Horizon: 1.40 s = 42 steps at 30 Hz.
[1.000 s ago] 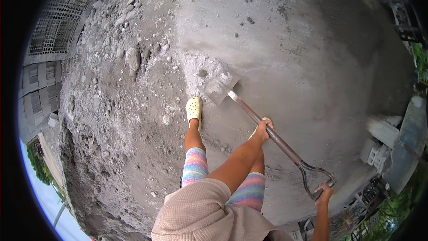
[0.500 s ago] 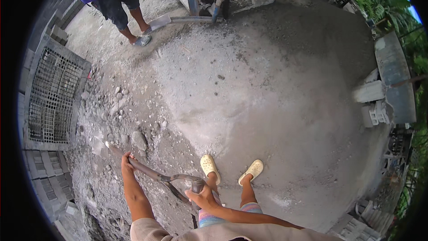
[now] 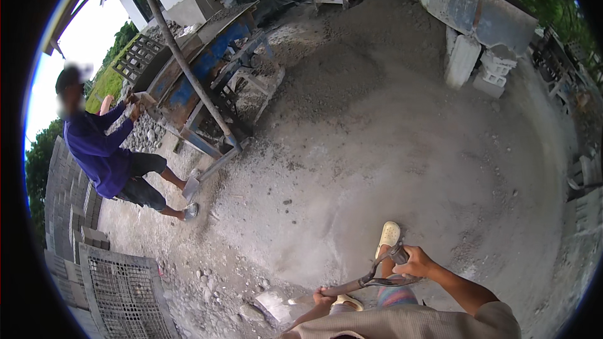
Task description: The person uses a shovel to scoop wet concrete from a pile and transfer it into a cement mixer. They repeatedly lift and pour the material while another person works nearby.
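A shovel [image 3: 353,285] lies slantwise low in front of my body, its pale, worn blade [image 3: 274,306] at the left over stony ground. My left hand [image 3: 324,297] is closed around the shaft, not far above the blade. At the other end, my right hand [image 3: 414,262] is wrapped round the handle grip [image 3: 398,253]. The blade seems to carry no load. Beneath the shaft is one of my cream clogs [image 3: 349,302]; the other clog [image 3: 389,235] is farther forward on grey sand [image 3: 377,169].
A person in a purple top [image 3: 100,150] stands at left, hands at a rusty blue machine [image 3: 182,88]. A mesh screen [image 3: 125,285] leans near stacked blocks [image 3: 63,188]. Dark sand rises in a mound [image 3: 333,72]. At far right, a metal trough [image 3: 465,6] rests on concrete blocks [image 3: 493,72].
My view has tilted up, bringing the machine and far mound into sight. My hands and the shovel have swung right, and one foot is now ahead of the other.
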Each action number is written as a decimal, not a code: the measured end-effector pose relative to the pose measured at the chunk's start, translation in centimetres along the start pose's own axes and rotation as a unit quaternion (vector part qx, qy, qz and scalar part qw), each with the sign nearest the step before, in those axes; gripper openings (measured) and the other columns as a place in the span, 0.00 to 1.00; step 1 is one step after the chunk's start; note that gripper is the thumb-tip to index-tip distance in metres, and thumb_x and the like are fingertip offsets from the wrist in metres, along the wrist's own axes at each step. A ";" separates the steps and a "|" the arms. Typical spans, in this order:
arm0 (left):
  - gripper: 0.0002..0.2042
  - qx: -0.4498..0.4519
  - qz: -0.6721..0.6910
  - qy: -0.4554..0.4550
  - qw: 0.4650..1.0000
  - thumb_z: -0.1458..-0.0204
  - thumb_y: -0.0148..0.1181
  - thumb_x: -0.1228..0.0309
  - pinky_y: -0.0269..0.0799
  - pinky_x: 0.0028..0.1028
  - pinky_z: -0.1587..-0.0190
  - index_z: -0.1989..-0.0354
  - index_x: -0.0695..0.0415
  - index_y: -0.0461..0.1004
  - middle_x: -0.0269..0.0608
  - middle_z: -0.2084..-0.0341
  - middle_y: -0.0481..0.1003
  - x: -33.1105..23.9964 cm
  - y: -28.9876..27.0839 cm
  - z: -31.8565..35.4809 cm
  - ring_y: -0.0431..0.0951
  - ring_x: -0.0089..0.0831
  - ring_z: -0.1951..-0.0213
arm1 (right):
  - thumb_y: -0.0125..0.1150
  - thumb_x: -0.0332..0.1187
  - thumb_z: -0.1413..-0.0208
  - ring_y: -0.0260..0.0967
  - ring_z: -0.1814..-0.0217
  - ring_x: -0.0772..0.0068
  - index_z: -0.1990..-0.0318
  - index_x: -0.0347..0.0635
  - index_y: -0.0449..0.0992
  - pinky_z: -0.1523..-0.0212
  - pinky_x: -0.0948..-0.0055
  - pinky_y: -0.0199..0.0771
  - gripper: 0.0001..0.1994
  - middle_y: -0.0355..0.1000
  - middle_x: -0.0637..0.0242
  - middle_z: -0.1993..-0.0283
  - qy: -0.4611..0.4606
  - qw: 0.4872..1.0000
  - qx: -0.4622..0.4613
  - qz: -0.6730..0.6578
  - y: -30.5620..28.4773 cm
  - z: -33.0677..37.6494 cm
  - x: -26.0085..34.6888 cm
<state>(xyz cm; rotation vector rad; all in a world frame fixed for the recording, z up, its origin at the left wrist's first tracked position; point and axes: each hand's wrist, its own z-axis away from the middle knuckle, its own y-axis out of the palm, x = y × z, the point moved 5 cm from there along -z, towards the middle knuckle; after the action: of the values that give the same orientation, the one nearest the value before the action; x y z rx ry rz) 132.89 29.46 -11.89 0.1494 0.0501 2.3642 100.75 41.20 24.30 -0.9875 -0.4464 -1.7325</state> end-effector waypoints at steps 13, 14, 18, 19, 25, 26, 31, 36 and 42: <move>0.12 0.181 -0.064 0.152 0.970 0.60 0.50 0.62 0.67 0.30 0.75 0.89 0.48 0.59 0.29 0.92 0.62 11.4 32.5 7.7 0.65 0.28 0.85 | 0.59 0.38 0.70 0.68 0.75 0.52 0.68 0.42 0.70 0.74 0.63 0.68 0.17 0.69 0.57 0.78 -0.299 0.917 -0.208 0.163 -26.9 -14.1 1.4; 0.12 0.148 -0.062 0.161 0.974 0.59 0.51 0.61 0.66 0.29 0.75 0.88 0.48 0.58 0.28 0.92 0.62 12.7 34.0 7.4 0.65 0.27 0.84 | 0.59 0.39 0.70 0.69 0.73 0.53 0.67 0.42 0.70 0.71 0.63 0.69 0.18 0.70 0.56 0.76 -0.258 0.924 -0.227 0.166 -28.4 -16.0 0.8; 0.12 0.002 -0.028 0.182 0.983 0.61 0.50 0.59 0.66 0.30 0.73 0.87 0.47 0.58 0.27 0.91 0.61 17.6 40.1 5.0 0.64 0.26 0.84 | 0.56 0.37 0.69 0.70 0.64 0.52 0.60 0.41 0.70 0.63 0.61 0.69 0.22 0.72 0.53 0.68 -0.078 0.947 -0.285 0.126 -34.5 -24.2 0.9; 0.11 -0.024 -0.016 0.183 0.983 0.62 0.49 0.58 0.67 0.31 0.72 0.87 0.47 0.58 0.26 0.90 0.61 18.8 41.7 4.1 0.64 0.26 0.84 | 0.56 0.37 0.69 0.69 0.63 0.51 0.59 0.41 0.70 0.62 0.60 0.69 0.23 0.72 0.52 0.67 -0.047 0.946 -0.293 0.128 -36.6 -26.4 1.3; 0.12 -0.037 -0.005 0.185 0.982 0.62 0.51 0.57 0.66 0.34 0.68 0.86 0.48 0.58 0.28 0.90 0.61 32.2 58.8 0.5 0.65 0.27 0.82 | 0.55 0.34 0.71 0.69 0.65 0.50 0.65 0.44 0.71 0.64 0.59 0.68 0.18 0.72 0.55 0.70 -0.108 0.929 -0.333 0.117 -52.4 -37.0 6.4; 0.13 -0.003 -0.024 0.178 0.984 0.60 0.51 0.57 0.66 0.34 0.69 0.85 0.49 0.58 0.29 0.90 0.61 32.8 61.7 0.5 0.64 0.27 0.82 | 0.55 0.34 0.71 0.69 0.67 0.50 0.67 0.43 0.71 0.66 0.60 0.68 0.17 0.71 0.55 0.72 -0.121 0.926 -0.338 0.115 -55.3 -38.4 8.6; 0.11 0.065 -0.082 0.129 0.986 0.58 0.52 0.62 0.66 0.30 0.74 0.84 0.51 0.59 0.31 0.90 0.62 42.7 78.5 0.4 0.64 0.27 0.84 | 0.56 0.32 0.72 0.68 0.74 0.51 0.73 0.42 0.70 0.73 0.62 0.67 0.12 0.69 0.57 0.78 -0.171 0.893 -0.406 0.096 -67.8 -42.2 15.7; 0.10 0.143 -0.098 0.112 0.978 0.59 0.51 0.68 0.65 0.28 0.77 0.86 0.51 0.59 0.31 0.91 0.61 50.4 93.0 -1.1 0.62 0.28 0.85 | 0.58 0.30 0.73 0.66 0.80 0.61 0.76 0.42 0.69 0.77 0.72 0.66 0.10 0.67 0.62 0.81 -0.254 0.860 -0.437 0.073 -75.8 -46.8 19.1; 0.08 0.153 -0.065 0.131 0.977 0.60 0.49 0.70 0.65 0.28 0.77 0.86 0.51 0.59 0.30 0.91 0.61 57.6 107.9 -3.0 0.61 0.27 0.86 | 0.64 0.34 0.74 0.64 0.83 0.62 0.78 0.46 0.66 0.81 0.70 0.64 0.13 0.64 0.66 0.83 -0.401 0.840 -0.343 0.128 -88.1 -58.8 26.1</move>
<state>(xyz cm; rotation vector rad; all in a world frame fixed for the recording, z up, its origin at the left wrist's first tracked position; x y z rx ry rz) 16.74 -7.54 -0.87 -0.0199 0.5356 2.2183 -5.91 18.34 24.39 -2.2097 -0.1712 -1.1572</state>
